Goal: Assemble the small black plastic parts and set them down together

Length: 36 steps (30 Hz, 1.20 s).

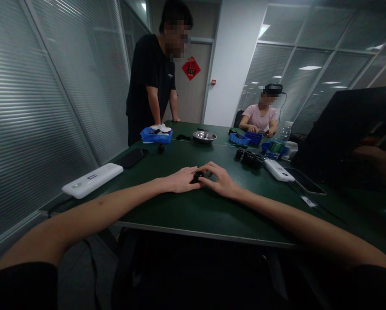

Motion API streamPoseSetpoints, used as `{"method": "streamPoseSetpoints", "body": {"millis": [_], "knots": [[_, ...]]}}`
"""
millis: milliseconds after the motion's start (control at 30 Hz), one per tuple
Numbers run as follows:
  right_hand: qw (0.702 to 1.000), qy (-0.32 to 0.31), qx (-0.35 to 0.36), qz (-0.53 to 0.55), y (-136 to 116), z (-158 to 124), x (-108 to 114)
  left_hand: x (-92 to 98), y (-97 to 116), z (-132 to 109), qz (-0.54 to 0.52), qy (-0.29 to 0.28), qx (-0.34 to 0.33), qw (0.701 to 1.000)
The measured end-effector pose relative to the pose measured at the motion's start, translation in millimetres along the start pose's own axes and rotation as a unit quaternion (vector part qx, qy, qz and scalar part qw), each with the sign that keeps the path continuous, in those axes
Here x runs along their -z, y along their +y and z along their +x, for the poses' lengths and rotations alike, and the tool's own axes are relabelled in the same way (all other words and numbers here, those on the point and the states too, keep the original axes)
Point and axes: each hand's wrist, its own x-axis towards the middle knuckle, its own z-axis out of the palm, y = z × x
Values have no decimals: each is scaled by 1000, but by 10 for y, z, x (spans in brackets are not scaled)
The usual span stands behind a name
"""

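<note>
Both my hands meet over the green table around a small black round part (198, 176), largely covered by my fingers; its exact kind cannot be made out. My left hand (182, 179) lies low with its fingers against the part's left side. From the other side my right hand (221, 181) arches over it, thumb and fingertips closed on it. Similar black round parts (252, 159) sit in a cluster to the right, with a single one (239, 153) beside them. Another black part (161, 148) stands alone at the left.
A white power bank (92, 180) and dark phone (133, 158) lie left. Farther back are a blue basket (156, 137), a metal bowl (205, 137) and two people. On the right are a bottle (276, 144), another white power bank (278, 170), a tablet (304, 181) and a large dark panel.
</note>
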Motion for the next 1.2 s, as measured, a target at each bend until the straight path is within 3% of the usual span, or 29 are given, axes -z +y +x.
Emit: {"method": "streamPoseSetpoints", "body": {"millis": [367, 600, 1200], "knots": [[999, 26, -27, -10, 5, 2, -48, 10, -7, 0, 3, 0, -12, 1000], [1000, 1, -10, 2, -22, -7, -44, 1, -20, 0, 0, -1, -15, 1000], [1000, 14, -17, -10, -30, 1, -45, 7, -5, 3, -6, 1, -11, 1000]]}}
